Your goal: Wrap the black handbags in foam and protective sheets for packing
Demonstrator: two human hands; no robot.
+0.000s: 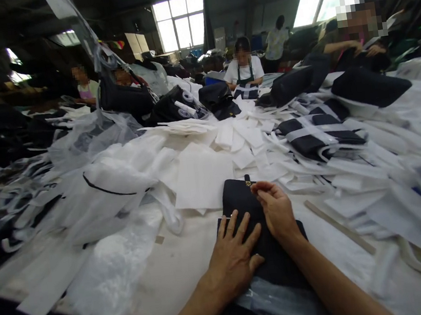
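1 head view, looking forward-down, close over cluttered table (179,270).

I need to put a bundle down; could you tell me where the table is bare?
Bare table shows left of the left hand, below the white sheets. Beyond the dark bag and right of the right hand it is crowded.

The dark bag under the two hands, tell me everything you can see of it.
The dark bag is navy or black, cloth-like, lying flat on the white-covered table. A small gold clasp sits at its far edge. The left hand presses flat on it; the right hand rests by the clasp. Clear plastic lies at its near end.
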